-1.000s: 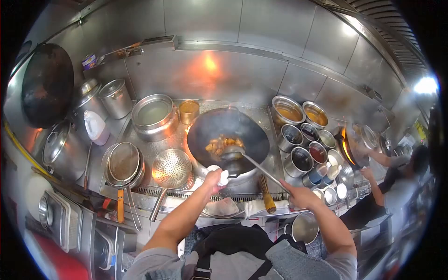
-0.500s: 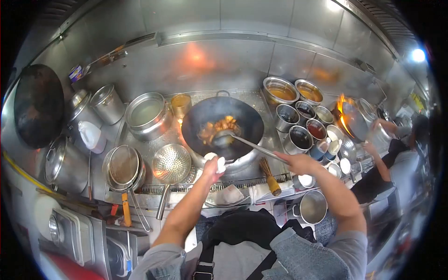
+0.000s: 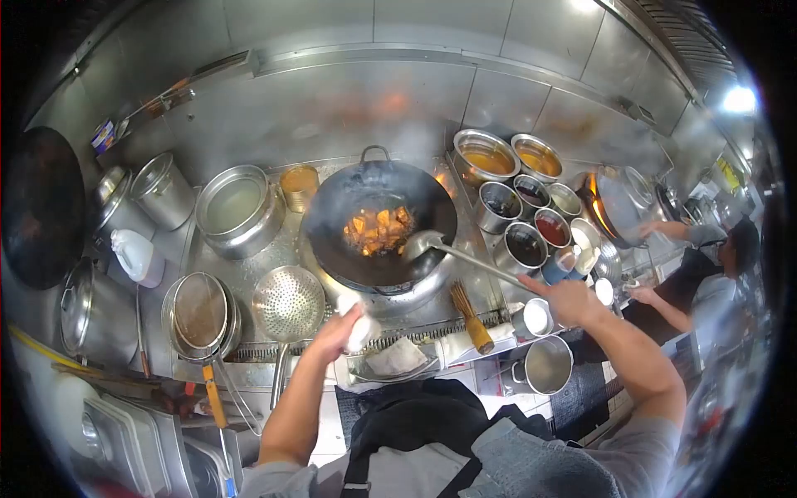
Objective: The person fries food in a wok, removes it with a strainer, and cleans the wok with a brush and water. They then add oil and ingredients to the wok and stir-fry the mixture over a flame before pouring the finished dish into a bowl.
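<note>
My left hand [image 3: 339, 330] is closed around a crumpled white cloth [image 3: 362, 325], just below and left of the near rim of a black wok [image 3: 332, 241]. A gap shows between the cloth and the rim. Browned orange food chunks [image 3: 380, 230] lie in the wok's middle. My right hand [image 3: 573, 302] grips the handle of a metal ladle [image 3: 486, 267]. Its bowl lies over the wok's right inner side, at the edge of the food, and looks tilted; whether it touches the wall I cannot tell.
Left stand a perforated strainer [image 3: 289, 300], mesh sieves [image 3: 200, 309] and a large pot [image 3: 233, 202]. A bamboo brush [image 3: 471, 319] lies right of the wok's front. Sauce containers [image 3: 526, 246] crowd the right, beyond which a co-worker [image 3: 697, 282] stands by a flaming wok [image 3: 618, 199].
My left hand and the cloth have come away from the wok's near rim, down and left. The ladle bowl has moved right, off the food. The camera view has shifted slightly.
</note>
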The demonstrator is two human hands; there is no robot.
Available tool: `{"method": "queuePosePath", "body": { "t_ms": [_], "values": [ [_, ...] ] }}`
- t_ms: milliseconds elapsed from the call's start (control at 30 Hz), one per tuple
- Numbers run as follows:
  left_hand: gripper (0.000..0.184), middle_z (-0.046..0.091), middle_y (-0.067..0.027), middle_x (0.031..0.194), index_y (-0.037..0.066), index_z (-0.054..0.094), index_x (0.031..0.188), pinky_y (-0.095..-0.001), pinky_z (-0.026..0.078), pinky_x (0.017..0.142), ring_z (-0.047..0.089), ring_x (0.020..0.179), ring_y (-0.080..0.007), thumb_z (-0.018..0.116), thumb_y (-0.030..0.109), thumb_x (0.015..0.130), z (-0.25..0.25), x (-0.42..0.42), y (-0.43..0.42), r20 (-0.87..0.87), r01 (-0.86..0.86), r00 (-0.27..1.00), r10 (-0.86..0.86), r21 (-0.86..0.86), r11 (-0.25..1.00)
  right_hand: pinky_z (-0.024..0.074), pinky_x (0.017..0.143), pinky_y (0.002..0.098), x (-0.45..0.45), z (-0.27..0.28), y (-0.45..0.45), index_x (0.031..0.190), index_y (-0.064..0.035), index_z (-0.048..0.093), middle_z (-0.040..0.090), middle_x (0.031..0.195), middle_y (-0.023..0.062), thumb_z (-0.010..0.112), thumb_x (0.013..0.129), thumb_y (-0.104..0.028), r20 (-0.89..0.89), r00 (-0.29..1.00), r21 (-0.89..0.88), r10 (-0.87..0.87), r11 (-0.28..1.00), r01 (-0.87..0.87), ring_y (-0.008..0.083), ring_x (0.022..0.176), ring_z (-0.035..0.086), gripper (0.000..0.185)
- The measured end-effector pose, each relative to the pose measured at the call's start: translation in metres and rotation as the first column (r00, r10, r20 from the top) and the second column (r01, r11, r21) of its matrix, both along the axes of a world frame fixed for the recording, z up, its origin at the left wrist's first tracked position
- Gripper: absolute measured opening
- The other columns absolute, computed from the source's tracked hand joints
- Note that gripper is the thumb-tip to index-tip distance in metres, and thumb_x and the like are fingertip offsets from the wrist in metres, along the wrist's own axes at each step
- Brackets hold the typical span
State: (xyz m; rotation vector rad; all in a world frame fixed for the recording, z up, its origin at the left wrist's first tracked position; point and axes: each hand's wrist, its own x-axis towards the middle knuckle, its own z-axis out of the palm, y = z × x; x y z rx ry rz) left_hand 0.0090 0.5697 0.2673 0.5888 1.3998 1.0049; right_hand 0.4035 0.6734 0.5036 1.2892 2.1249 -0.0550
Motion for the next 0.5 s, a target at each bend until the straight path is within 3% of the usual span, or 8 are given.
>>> {"method": "queuePosePath", "body": {
  "t_ms": [33,67,100,167,233,333,433,500],
  "values": [
    [0.059,0.066,-0.0094,0.099,-0.004,0.061,0.115,-0.0325,0.049,0.074,0.061,0.088,-0.0162,0.057,0.05,0.093,0.023,-0.003,-0.029,-0.026,-0.047,0.999,0.047,0.011,0.999,0.0514,0.072,0.0484,0.008,-0.01,0.015,0.153,-0.0336,0.012,0.067,0.092,0.0222,0.054,0.078,-0.003,0.001,1.0,-0.006,-0.012,1.0,0.012,0.0366,0.078,0.067,0.092],
    [0.058,0.065,-0.0095,0.103,-0.004,0.059,0.119,-0.0315,0.049,0.076,0.061,0.089,-0.0163,0.057,0.048,0.093,0.06,-0.01,-0.055,-0.174,-0.01,0.985,-0.009,-0.107,0.994,0.0509,0.075,0.0489,0.021,-0.029,0.038,0.153,-0.0337,0.012,0.067,0.092,0.0231,0.054,0.078,-0.003,-0.142,0.989,-0.012,0.034,0.999,-0.036,0.0374,0.08,0.066,0.091],
    [0.052,0.065,-0.009,0.104,-0.003,0.056,0.122,-0.0306,0.05,0.076,0.061,0.091,-0.0165,0.058,0.041,0.094,0.053,-0.02,-0.079,-0.092,-0.071,0.993,0.069,-0.015,0.997,0.0504,0.078,0.0495,0.034,-0.034,0.055,0.153,-0.0337,0.011,0.067,0.093,0.024,0.053,0.079,-0.004,-0.282,0.956,0.002,0.079,0.997,-0.082,0.0382,0.082,0.066,0.09],
    [0.044,0.064,-0.0076,0.098,-0.001,0.055,0.121,-0.0303,0.05,0.072,0.062,0.086,-0.0163,0.06,0.034,0.094,0.067,-0.025,-0.118,-0.04,-0.296,0.955,0.295,-0.003,0.955,0.0484,0.083,0.0509,0.044,-0.03,0.075,0.153,-0.032,0.01,0.066,0.094,0.0253,0.052,0.081,-0.007,-0.285,0.958,0.01,0.018,1.0,-0.016,0.0399,0.087,0.065,0.086],
    [0.041,0.064,-0.0065,0.095,0.0,0.056,0.118,-0.0312,0.05,0.068,0.061,0.079,-0.016,0.06,0.034,0.095,0.075,-0.024,-0.142,-0.004,-0.422,0.906,0.423,0.061,0.905,0.048,0.083,0.0514,0.072,-0.071,0.126,0.153,-0.0306,0.01,0.065,0.095,0.0271,0.05,0.082,-0.006,-0.627,0.779,0.088,-0.005,0.993,0.078,0.0408,0.088,0.064,0.085],
    [0.037,0.062,-0.006,0.091,0.0,0.056,0.115,-0.0316,0.049,0.064,0.06,0.075,-0.0158,0.058,0.032,0.096,0.082,-0.002,-0.145,-0.02,-0.524,0.843,0.537,0.195,0.829,0.0482,0.085,0.0504,0.052,-0.102,0.205,0.153,-0.0253,0.01,0.064,0.103,0.029,0.048,0.082,-0.006,-0.629,0.76,0.128,-0.163,0.943,0.308,0.0415,0.094,0.064,0.083],
    [0.037,0.062,-0.0061,0.091,0.0,0.055,0.115,-0.0313,0.049,0.066,0.06,0.076,-0.0161,0.058,0.032,0.096,0.059,0.015,-0.149,-0.056,-0.482,0.865,0.498,0.177,0.858,0.0522,0.079,0.0474,0.04,-0.139,0.291,0.153,-0.0182,0.013,0.064,0.106,0.0282,0.048,0.083,-0.005,-0.679,0.687,0.087,-0.257,0.902,0.423,0.0386,0.091,0.067,0.079],
    [0.038,0.062,-0.007,0.097,-0.001,0.053,0.119,-0.0318,0.049,0.072,0.06,0.083,-0.0173,0.058,0.029,0.096,0.062,0.04,-0.147,-0.014,-0.492,0.865,0.502,0.17,0.854,0.0535,0.075,0.0461,0.051,-0.2,0.355,0.153,-0.0164,0.015,0.065,0.104,0.028,0.047,0.083,-0.004,-0.701,0.687,0.155,-0.191,0.9,0.408,0.0371,0.088,0.068,0.078]
  ]
}}
